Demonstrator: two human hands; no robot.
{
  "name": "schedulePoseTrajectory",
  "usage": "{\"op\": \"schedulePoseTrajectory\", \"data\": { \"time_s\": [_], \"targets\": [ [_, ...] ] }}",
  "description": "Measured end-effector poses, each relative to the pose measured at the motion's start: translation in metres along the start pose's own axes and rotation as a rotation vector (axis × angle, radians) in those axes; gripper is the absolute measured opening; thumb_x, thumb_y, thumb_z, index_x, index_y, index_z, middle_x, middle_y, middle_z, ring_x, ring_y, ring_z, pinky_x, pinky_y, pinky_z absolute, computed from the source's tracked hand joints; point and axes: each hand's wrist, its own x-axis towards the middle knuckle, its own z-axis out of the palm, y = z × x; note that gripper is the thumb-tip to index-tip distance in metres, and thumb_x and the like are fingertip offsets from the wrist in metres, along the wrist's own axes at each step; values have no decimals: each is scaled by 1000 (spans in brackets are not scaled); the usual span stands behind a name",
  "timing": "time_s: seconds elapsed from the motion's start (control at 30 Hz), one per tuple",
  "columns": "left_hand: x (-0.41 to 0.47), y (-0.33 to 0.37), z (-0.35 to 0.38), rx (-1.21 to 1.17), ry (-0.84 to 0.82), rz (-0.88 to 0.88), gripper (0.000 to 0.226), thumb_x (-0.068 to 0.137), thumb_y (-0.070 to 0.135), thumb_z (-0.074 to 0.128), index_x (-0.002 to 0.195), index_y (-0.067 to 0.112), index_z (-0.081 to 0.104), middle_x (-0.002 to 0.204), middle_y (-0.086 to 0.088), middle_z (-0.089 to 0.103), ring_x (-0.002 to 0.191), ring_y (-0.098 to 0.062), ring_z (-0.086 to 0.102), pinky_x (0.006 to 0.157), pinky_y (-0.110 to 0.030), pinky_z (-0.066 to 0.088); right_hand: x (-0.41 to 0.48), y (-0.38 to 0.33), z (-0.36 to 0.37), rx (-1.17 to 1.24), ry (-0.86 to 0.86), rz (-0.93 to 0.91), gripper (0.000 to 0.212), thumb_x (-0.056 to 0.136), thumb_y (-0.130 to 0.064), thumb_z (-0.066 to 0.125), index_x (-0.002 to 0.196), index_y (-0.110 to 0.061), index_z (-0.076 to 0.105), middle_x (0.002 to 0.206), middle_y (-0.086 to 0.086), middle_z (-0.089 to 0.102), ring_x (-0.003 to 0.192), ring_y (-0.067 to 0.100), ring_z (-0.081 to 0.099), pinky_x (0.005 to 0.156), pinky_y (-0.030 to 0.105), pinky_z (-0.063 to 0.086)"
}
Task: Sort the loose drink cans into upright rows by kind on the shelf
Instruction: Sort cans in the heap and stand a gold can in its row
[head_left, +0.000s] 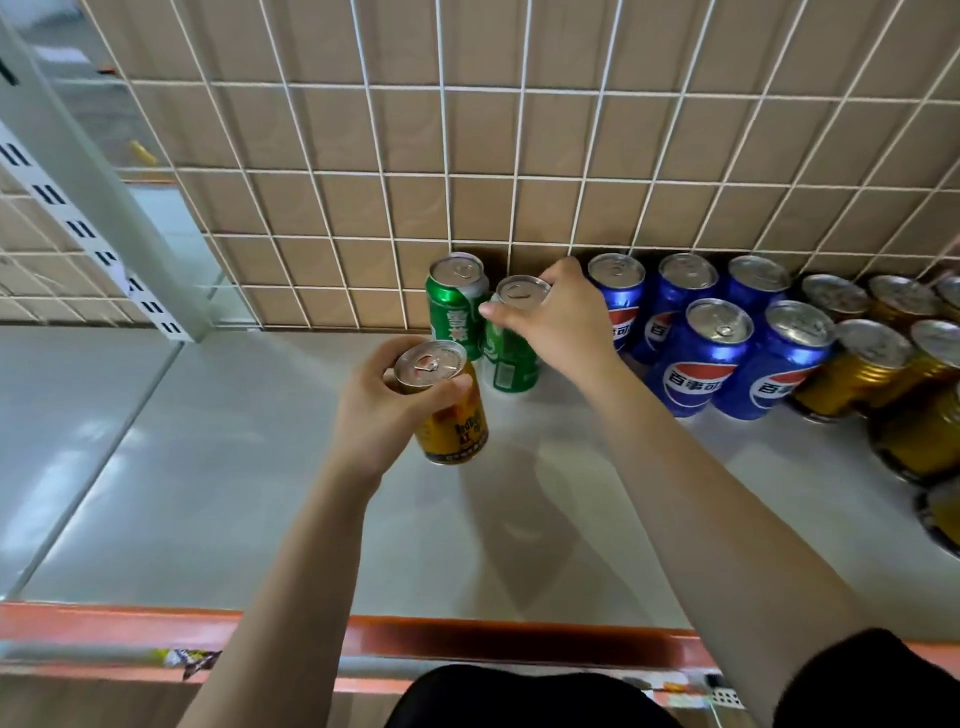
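Note:
My left hand (387, 402) grips a gold can (457, 421) by its top rim, upright, just above or on the grey shelf (234, 467). My right hand (561, 317) holds a green can (509, 358) from above, set in front of and beside another upright green can (454, 306) at the back grid. To the right stand several blue cans (701, 358) in two rows, then several gold cans (857, 369) at the far right edge.
A white wire grid (467, 156) over brown cardboard backs the shelf. A white slotted upright (93, 197) stands at the left. The shelf's orange front lip (467, 639) runs below my arms. Bare shelf surface lies left and front.

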Motion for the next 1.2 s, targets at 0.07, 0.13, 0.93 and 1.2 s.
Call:
{"op": "schedulePoseTrajectory", "data": {
  "time_s": [0.07, 0.13, 0.93, 1.2],
  "targets": [
    [-2, 0, 0, 0, 2, 1, 47, 51, 38, 78, 94, 36, 61, 94, 13, 67, 85, -4, 63, 61, -10, 49, -1, -2, 5, -79, 72, -5, 76, 69, -63, 69, 120, -11, 44, 117, 7, 60, 107, 25, 58, 73, 34, 47],
    [-4, -1, 0, 4, 11, 2, 46, 53, 37, 76, 96, 35, 60, 94, 14, 66, 85, -4, 62, 59, -9, 48, -2, -3, 9, -121, 99, -50, 77, 71, -65, 66, 124, -15, 41, 120, 7, 59, 108, 27, 58, 72, 34, 46],
    [-2, -11, -8, 94, 7, -17, 52, 62, 26, 87, 106, 27, 59, 94, 15, 63, 85, 0, 59, 60, -9, 49, 20, -15, -5, -347, -2, -107, 56, 72, -52, 73, 101, -7, 58, 98, 8, 61, 92, 25, 56, 63, 29, 33],
    [4, -14, -1, 102, -15, -33, 59, 55, 34, 84, 108, 26, 60, 97, 13, 64, 91, -7, 60, 67, -17, 48, 26, -13, 0, -355, 53, -113, 68, 73, -55, 72, 114, -3, 53, 110, 12, 62, 105, 28, 57, 69, 29, 35]
  ]
}}
